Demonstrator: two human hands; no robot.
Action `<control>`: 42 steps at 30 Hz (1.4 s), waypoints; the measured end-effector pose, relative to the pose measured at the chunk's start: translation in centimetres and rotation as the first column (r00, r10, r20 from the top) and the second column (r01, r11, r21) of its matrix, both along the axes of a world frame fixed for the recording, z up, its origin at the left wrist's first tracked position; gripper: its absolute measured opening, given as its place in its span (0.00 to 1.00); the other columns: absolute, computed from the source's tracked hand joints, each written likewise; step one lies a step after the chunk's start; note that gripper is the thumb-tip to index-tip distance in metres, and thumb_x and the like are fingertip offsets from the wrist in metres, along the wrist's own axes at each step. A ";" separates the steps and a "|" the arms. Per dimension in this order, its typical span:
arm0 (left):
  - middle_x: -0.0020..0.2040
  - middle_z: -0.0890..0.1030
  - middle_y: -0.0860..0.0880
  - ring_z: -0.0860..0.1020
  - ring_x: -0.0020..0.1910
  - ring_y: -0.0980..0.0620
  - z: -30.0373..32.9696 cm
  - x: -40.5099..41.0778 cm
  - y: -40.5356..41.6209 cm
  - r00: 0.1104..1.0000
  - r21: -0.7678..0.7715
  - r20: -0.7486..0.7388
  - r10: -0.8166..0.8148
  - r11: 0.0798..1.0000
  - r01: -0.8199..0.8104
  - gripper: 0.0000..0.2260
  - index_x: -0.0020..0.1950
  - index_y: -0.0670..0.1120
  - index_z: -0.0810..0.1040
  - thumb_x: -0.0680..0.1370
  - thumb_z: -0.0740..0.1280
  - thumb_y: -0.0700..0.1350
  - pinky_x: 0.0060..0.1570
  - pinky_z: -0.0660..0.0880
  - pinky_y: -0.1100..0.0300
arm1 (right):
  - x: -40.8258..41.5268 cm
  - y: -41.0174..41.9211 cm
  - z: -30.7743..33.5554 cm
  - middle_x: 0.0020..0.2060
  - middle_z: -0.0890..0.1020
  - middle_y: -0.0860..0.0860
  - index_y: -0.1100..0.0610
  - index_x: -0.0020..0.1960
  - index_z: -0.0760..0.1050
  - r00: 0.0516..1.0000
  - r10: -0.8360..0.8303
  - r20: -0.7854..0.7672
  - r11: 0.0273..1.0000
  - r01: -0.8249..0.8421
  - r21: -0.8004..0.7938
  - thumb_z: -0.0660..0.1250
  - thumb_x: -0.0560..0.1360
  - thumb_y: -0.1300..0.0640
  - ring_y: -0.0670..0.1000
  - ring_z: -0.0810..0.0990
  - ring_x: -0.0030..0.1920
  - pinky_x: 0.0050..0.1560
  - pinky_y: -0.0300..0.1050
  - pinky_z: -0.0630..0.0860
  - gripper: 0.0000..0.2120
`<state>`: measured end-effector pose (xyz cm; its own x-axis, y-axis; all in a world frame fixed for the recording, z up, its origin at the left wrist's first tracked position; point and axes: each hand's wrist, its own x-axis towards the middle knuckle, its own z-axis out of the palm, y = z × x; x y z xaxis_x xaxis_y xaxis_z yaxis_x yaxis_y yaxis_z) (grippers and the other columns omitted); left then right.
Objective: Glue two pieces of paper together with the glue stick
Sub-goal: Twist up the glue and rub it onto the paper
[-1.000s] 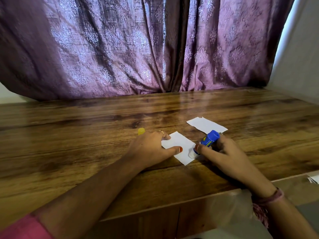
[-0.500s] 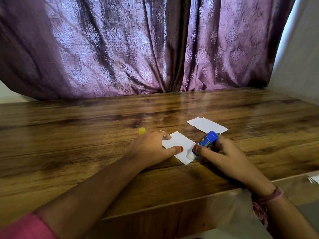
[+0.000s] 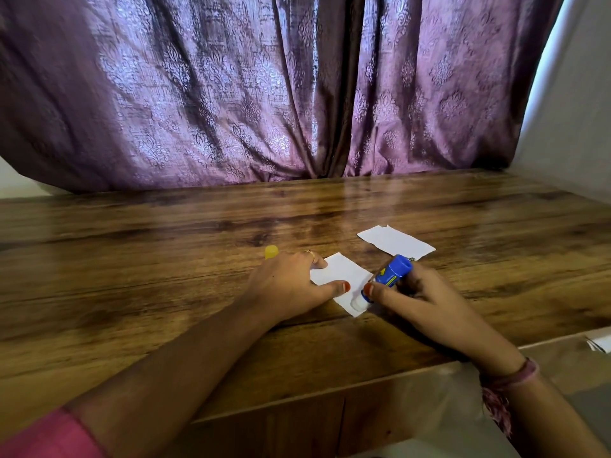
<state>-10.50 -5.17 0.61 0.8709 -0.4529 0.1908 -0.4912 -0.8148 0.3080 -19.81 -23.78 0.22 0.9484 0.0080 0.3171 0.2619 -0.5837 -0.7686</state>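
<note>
Near paper [image 3: 340, 279]: a small white rectangle lying flat on the wooden counter [image 3: 165, 292], turned at an angle so one corner points toward the counter's near edge. Its left side is partly covered.

Far paper [image 3: 395, 241]: a second white rectangle of similar size, lying flat farther back and to the right, apart from the near paper. Its far left corner has a ragged, torn edge.

Glue stick [image 3: 388, 276]: a blue tube with yellow markings, uncapped, tilted with its base raised to the upper right. Its white glue tip [image 3: 358, 302] touches the near paper close to that sheet's near right corner.

Cap [image 3: 271, 252]: yellow, standing on the counter to the left of the near paper, partly hidden.
</note>
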 end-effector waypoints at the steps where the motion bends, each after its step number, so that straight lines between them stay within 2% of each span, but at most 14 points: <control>1: 0.57 0.80 0.53 0.76 0.54 0.52 0.0 0.0 0.0 1.000 -0.004 0.006 0.000 1.000 0.000 0.29 0.65 0.56 0.73 0.70 0.62 0.69 0.40 0.68 0.58 | 0.0 0.0 0.1 0.35 0.81 0.63 0.62 0.41 0.76 1.000 0.008 0.001 1.000 -0.008 -0.008 0.65 0.65 0.36 0.56 0.75 0.32 0.36 0.58 0.73 0.27; 7: 0.56 0.80 0.53 0.76 0.54 0.52 0.0 0.0 0.0 1.000 -0.020 0.014 0.000 1.000 0.001 0.28 0.65 0.55 0.74 0.70 0.62 0.69 0.40 0.68 0.58 | 0.0 -0.1 0.0 0.35 0.81 0.63 0.63 0.41 0.77 0.999 0.045 0.024 0.998 -0.044 -0.036 0.64 0.65 0.35 0.60 0.76 0.33 0.35 0.56 0.71 0.29; 10: 0.57 0.80 0.53 0.76 0.54 0.52 0.0 -0.1 0.0 1.000 -0.030 0.016 -0.006 1.000 0.006 0.28 0.65 0.55 0.74 0.71 0.63 0.68 0.40 0.68 0.58 | 0.0 -0.1 0.0 0.34 0.80 0.63 0.64 0.41 0.77 0.997 0.069 0.021 0.996 -0.067 -0.060 0.64 0.66 0.35 0.56 0.73 0.30 0.31 0.49 0.68 0.30; 17: 0.56 0.80 0.53 0.75 0.56 0.51 0.0 -0.1 0.1 1.000 -0.015 -0.004 0.010 1.000 -0.010 0.28 0.64 0.56 0.74 0.70 0.62 0.69 0.43 0.71 0.57 | -0.1 -0.1 -0.1 0.36 0.80 0.64 0.61 0.42 0.76 0.997 0.075 0.008 0.997 -0.075 0.002 0.67 0.64 0.31 0.57 0.76 0.32 0.37 0.59 0.72 0.31; 20: 0.56 0.80 0.54 0.75 0.57 0.51 0.1 -0.3 0.2 1.000 0.001 -0.016 0.014 1.000 -0.014 0.28 0.64 0.56 0.74 0.70 0.62 0.70 0.47 0.74 0.55 | -0.2 -0.1 0.0 0.34 0.81 0.64 0.60 0.40 0.77 0.998 0.064 0.012 0.976 -0.065 0.206 0.71 0.65 0.36 0.54 0.77 0.34 0.39 0.58 0.75 0.25; 22: 0.58 0.80 0.53 0.75 0.56 0.51 0.1 -0.4 0.2 1.000 0.019 -0.024 0.013 1.000 -0.013 0.29 0.64 0.55 0.74 0.70 0.61 0.70 0.48 0.75 0.53 | -0.2 -0.4 0.3 0.25 0.79 0.53 0.59 0.32 0.76 0.999 -0.005 0.050 0.893 -0.018 0.449 0.70 0.73 0.52 0.46 0.75 0.28 0.33 0.42 0.73 0.14; 24: 0.57 0.79 0.53 0.75 0.55 0.51 0.1 -0.4 0.1 1.000 0.039 -0.016 0.025 0.999 -0.024 0.29 0.62 0.53 0.74 0.70 0.60 0.71 0.46 0.75 0.53 | -0.1 -0.8 0.5 0.18 0.70 0.45 0.55 0.25 0.71 0.987 -0.145 0.067 0.813 0.080 0.577 0.65 0.77 0.61 0.40 0.65 0.20 0.23 0.31 0.64 0.21; 26: 0.51 0.80 0.54 0.75 0.51 0.52 0.5 -0.7 0.1 1.000 -0.005 -0.003 0.028 1.000 -0.028 0.27 0.58 0.52 0.77 0.71 0.59 0.70 0.39 0.70 0.57 | -0.1 -1.2 0.5 0.19 0.66 0.45 0.53 0.24 0.68 0.970 -0.230 0.081 0.744 0.122 0.656 0.63 0.77 0.60 0.41 0.60 0.20 0.20 0.32 0.58 0.22; 28: 0.37 0.77 0.55 0.74 0.39 0.56 1.4 -1.2 0.2 0.999 -0.090 0.026 0.019 0.996 -0.017 0.21 0.51 0.51 0.79 0.74 0.60 0.67 0.31 0.64 0.59 | 0.0 -1.5 0.5 0.21 0.66 0.47 0.53 0.27 0.69 0.959 -0.275 0.064 0.675 0.145 0.723 0.64 0.76 0.59 0.43 0.60 0.21 0.21 0.34 0.57 0.18; 30: 0.30 0.72 0.55 0.72 0.32 0.58 2.1 -1.2 0.6 0.995 -0.197 0.096 -0.010 0.980 0.029 0.14 0.48 0.51 0.77 0.77 0.61 0.60 0.30 0.64 0.58 | 0.0 -1.6 0.4 0.22 0.67 0.47 0.53 0.28 0.71 0.957 -0.289 0.034 0.641 0.167 0.749 0.65 0.76 0.58 0.43 0.61 0.22 0.21 0.34 0.57 0.17; 33: 0.41 0.78 0.53 0.74 0.42 0.55 2.5 -0.5 1.7 0.959 -0.289 0.193 -0.210 0.921 0.260 0.10 0.53 0.52 0.75 0.79 0.57 0.53 0.44 0.72 0.54 | -0.1 -1.5 0.5 0.21 0.68 0.46 0.53 0.30 0.71 0.957 -0.289 0.024 0.630 0.171 0.757 0.65 0.76 0.58 0.43 0.61 0.23 0.22 0.35 0.56 0.15; 36: 0.56 0.75 0.60 0.65 0.58 0.62 2.4 -0.1 2.0 0.888 -0.073 0.133 -0.439 0.890 0.451 0.15 0.58 0.57 0.75 0.78 0.53 0.48 0.57 0.57 0.58 | -0.2 -1.3 0.8 0.21 0.68 0.45 0.55 0.32 0.71 0.954 -0.299 0.014 0.628 0.186 0.756 0.64 0.76 0.59 0.42 0.61 0.23 0.21 0.34 0.57 0.14; 38: 0.59 0.73 0.65 0.61 0.62 0.64 2.4 -0.2 2.0 0.870 -0.010 0.035 -0.492 0.870 0.493 0.18 0.60 0.60 0.76 0.76 0.52 0.48 0.57 0.50 0.59 | -0.3 -1.1 1.0 0.20 0.67 0.45 0.57 0.33 0.71 0.951 -0.309 0.016 0.640 0.196 0.743 0.63 0.76 0.59 0.42 0.61 0.22 0.21 0.33 0.57 0.13; 42: 0.60 0.72 0.67 0.60 0.62 0.61 2.1 -0.1 1.9 0.880 0.088 -0.048 -0.473 0.876 0.475 0.21 0.60 0.63 0.77 0.75 0.50 0.52 0.62 0.52 0.55 | -0.4 -0.9 1.2 0.19 0.68 0.44 0.58 0.33 0.70 0.952 -0.305 0.009 0.641 0.198 0.742 0.63 0.77 0.60 0.41 0.61 0.21 0.21 0.32 0.58 0.13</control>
